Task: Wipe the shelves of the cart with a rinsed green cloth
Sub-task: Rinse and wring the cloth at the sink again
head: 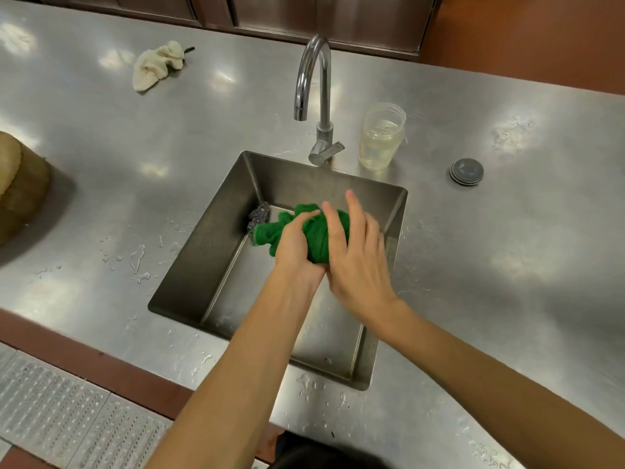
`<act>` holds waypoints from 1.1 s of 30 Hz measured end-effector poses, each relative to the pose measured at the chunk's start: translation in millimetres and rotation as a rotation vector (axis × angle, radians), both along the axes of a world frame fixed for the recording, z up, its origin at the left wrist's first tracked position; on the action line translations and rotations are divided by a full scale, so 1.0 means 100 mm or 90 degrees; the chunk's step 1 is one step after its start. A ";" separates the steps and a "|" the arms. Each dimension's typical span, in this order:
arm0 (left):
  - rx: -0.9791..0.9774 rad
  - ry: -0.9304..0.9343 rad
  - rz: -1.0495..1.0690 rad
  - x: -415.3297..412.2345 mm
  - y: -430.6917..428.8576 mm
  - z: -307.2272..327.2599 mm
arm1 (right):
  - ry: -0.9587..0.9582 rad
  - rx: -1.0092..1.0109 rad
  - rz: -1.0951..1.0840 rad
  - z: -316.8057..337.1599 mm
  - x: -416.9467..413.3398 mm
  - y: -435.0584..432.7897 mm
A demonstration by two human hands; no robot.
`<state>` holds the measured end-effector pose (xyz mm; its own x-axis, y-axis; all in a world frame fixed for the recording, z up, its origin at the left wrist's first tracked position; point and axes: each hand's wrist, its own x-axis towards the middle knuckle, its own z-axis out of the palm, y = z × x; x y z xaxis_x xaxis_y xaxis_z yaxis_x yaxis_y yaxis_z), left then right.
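Observation:
The green cloth [270, 233] is bunched up over the steel sink [216, 265], held between both hands. My left hand [297, 248] is clenched around the cloth's middle. My right hand [355, 252] wraps the cloth from the right, with two fingers lifted and pointing away. Part of the cloth sticks out to the left of my left hand. The tap [313, 79] stands behind the sink; no water runs from it. The cart is not in view.
A steel wool scourer [258, 214] lies in the sink's far left corner. A clear plastic jar [382, 135] with liquid stands right of the tap, a round lid [466, 171] farther right. A beige rag [157, 64] lies far left. Water drops dot the counter [507, 248].

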<state>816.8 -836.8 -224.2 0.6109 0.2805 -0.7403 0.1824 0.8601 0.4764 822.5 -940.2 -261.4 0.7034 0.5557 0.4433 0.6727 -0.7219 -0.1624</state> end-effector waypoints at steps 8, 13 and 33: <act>0.186 0.019 0.088 0.09 0.03 0.12 | 0.193 0.116 -0.052 0.13 0.25 0.16; 0.351 -0.015 0.070 0.16 0.03 0.23 | 0.411 0.233 -0.094 0.29 0.26 0.23; 0.489 -0.146 -0.269 0.27 0.46 0.17 | 1.076 0.325 0.177 0.25 0.43 0.27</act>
